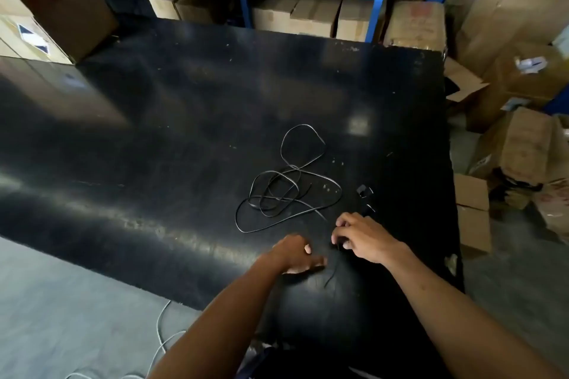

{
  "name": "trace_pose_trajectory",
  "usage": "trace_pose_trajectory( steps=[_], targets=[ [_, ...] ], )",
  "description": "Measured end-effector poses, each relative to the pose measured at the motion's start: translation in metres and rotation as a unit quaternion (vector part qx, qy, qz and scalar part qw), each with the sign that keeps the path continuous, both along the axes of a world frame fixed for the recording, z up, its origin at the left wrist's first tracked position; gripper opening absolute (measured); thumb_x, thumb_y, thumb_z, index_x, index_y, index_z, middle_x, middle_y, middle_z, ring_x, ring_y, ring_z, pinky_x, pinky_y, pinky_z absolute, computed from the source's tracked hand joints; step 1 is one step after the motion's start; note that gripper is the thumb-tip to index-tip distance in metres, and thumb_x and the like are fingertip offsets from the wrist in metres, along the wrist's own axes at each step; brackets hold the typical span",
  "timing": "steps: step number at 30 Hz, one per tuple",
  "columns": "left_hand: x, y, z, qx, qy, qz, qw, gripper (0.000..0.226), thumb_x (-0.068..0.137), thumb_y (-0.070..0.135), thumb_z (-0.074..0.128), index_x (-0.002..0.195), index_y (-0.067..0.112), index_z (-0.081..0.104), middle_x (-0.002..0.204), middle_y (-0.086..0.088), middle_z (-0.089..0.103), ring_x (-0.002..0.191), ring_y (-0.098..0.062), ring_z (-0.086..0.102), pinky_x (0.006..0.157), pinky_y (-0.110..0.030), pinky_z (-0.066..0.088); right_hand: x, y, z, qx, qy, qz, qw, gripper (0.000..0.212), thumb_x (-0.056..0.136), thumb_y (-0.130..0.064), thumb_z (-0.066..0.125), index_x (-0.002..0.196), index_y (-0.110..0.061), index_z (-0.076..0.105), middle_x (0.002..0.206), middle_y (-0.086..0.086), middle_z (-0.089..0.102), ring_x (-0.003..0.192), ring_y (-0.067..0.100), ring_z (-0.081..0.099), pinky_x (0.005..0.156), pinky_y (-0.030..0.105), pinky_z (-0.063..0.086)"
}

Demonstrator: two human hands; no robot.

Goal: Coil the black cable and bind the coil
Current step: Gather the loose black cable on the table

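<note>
The black cable (286,181) lies in loose loops on the dark surface (154,132) — right hand (363,237) fingers pinch its near end, seemingly to start coiling; left hand (295,252) rests half-open beside it.

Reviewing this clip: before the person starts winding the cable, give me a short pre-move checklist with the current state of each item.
1. black cable fully on the table: ok.
2. Cable free of tangles: not ok, loose loops cross each other.
3. right hand pinching a cable end: cannot tell, fingers curl over something dark.
4. left hand free to guide loops: ok, flat on the table.
5. Binding piece at hand: cannot tell; small dark bits beside the cable are unclear.
</note>
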State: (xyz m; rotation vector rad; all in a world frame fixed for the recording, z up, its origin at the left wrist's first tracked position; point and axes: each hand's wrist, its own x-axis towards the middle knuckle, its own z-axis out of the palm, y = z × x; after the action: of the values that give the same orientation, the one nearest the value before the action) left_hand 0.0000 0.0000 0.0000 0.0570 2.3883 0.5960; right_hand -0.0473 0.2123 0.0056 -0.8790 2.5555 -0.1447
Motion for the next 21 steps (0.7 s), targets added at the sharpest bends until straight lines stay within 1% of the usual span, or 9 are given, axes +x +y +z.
trace_pose_trajectory(
  steps=[3,6,9,11,12,14,17,19,21],
  targets=[
    [0.001,0.002,-0.001,-0.032,0.002,-0.024,0.999,0.051,0.081,0.057,0.069,0.100,0.011,0.074,0.109,-0.011,0.072,0.103,-0.030,0.067,0.087,-0.039,0.057,0.005,0.000,-0.006,0.047,-0.003,0.022,0.999,0.036,0.094,-0.013,0.067,0.126,-0.029,0.068,0.131,0.002,0.052,0.119,0.024,0.053,0.095,0.039,0.044],
    [0.001,0.007,-0.003,-0.050,0.005,-0.033,0.998,0.049,0.080,0.056,0.072,0.105,0.014,0.073,0.115,-0.010,0.070,0.108,-0.031,0.065,0.088,-0.036,0.054,0.016,0.001,-0.010,0.082,0.015,0.037,0.996,0.027,0.091,-0.009,0.067,0.113,-0.022,0.071,0.121,0.004,0.055,0.114,0.025,0.053,0.090,0.036,0.043],
    [0.001,0.007,-0.005,-0.029,-0.021,-0.033,0.999,0.059,0.071,0.070,0.071,0.095,0.017,0.074,0.104,-0.006,0.073,0.101,-0.028,0.067,0.088,-0.039,0.056,0.016,0.010,-0.011,0.038,0.063,0.055,0.996,0.015,0.090,-0.016,0.070,0.102,-0.024,0.074,0.123,0.003,0.054,0.114,0.024,0.051,0.090,0.035,0.039],
    [-0.003,0.004,-0.002,0.014,-0.060,-0.038,0.997,0.067,0.061,0.082,0.068,0.082,0.019,0.072,0.090,0.001,0.074,0.094,-0.027,0.069,0.088,-0.041,0.057,0.010,0.013,-0.004,-0.001,0.090,0.068,0.994,0.011,0.091,-0.021,0.071,0.100,-0.027,0.072,0.127,-0.001,0.058,0.119,0.023,0.052,0.096,0.037,0.039],
    [-0.007,0.003,0.000,0.043,-0.081,-0.039,0.995,0.070,0.058,0.085,0.067,0.082,0.020,0.073,0.089,0.004,0.074,0.094,-0.025,0.069,0.090,-0.041,0.056,0.005,0.012,0.002,-0.018,0.102,0.077,0.992,0.009,0.092,-0.023,0.070,0.100,-0.028,0.071,0.124,-0.004,0.063,0.120,0.022,0.053,0.098,0.037,0.039],
    [-0.016,0.002,0.010,0.090,-0.128,-0.048,0.987,0.076,0.059,0.086,0.066,0.098,0.022,0.077,0.102,0.001,0.077,0.098,-0.017,0.070,0.093,-0.041,0.055,-0.007,0.008,0.019,-0.049,0.121,0.090,0.987,0.011,0.093,-0.022,0.070,0.102,-0.028,0.069,0.111,-0.005,0.070,0.115,0.022,0.058,0.099,0.038,0.040],
    [-0.030,0.007,0.028,0.143,-0.207,-0.066,0.966,0.065,0.082,0.069,0.061,0.119,0.016,0.073,0.121,-0.007,0.073,0.110,-0.022,0.069,0.089,-0.035,0.054,-0.025,-0.001,0.047,-0.090,0.157,0.107,0.978,0.025,0.091,-0.013,0.073,0.112,-0.026,0.071,0.105,-0.003,0.071,0.108,0.024,0.061,0.096,0.041,0.045],
    [-0.039,0.012,0.038,0.189,-0.244,-0.064,0.949,0.057,0.094,0.053,0.053,0.130,0.011,0.066,0.132,-0.012,0.067,0.121,-0.027,0.063,0.099,-0.039,0.050,-0.040,-0.004,0.064,-0.112,0.172,0.111,0.972,0.027,0.091,-0.013,0.073,0.113,-0.028,0.072,0.103,-0.005,0.071,0.106,0.022,0.060,0.095,0.040,0.046],
    [-0.048,0.014,0.050,0.244,-0.270,-0.056,0.930,0.054,0.097,0.043,0.051,0.136,0.007,0.060,0.139,-0.016,0.061,0.123,-0.026,0.060,0.106,-0.042,0.045,-0.054,-0.004,0.082,-0.122,0.173,0.119,0.970,0.023,0.092,-0.015,0.073,0.109,-0.029,0.073,0.099,-0.007,0.070,0.104,0.020,0.059,0.095,0.039,0.046]
  ],
)
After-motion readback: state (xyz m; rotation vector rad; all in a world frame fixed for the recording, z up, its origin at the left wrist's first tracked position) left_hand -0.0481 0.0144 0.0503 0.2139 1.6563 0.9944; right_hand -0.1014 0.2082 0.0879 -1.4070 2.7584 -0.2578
